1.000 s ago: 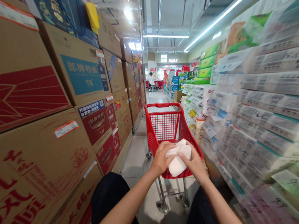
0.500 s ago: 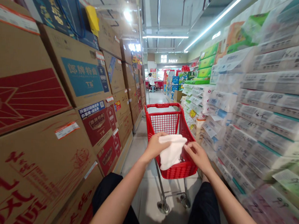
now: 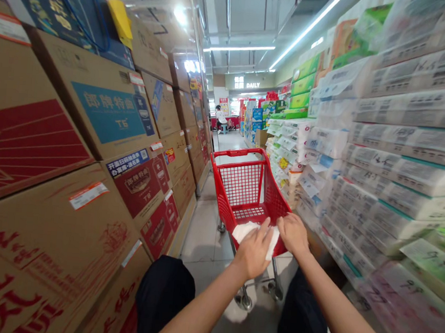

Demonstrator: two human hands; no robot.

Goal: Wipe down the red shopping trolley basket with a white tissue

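Presses white cloth [image 3: 245, 232] against the near end of the red cart [image 3: 273, 196] with left hand [image 3: 255, 248], fingers laid flat. Curls right hand [image 3: 294, 235] around its right side, gripping; cannot judge how tightly. Might lose the cloth over the edge through loose pressure, or send the cart rolling on its wheels [image 3: 275, 289] by pushing hard.

Bright strip lights [image 3: 309, 29] glow under the grey ceiling [image 3: 248, 14], over pale floor tiles [image 3: 201, 236]
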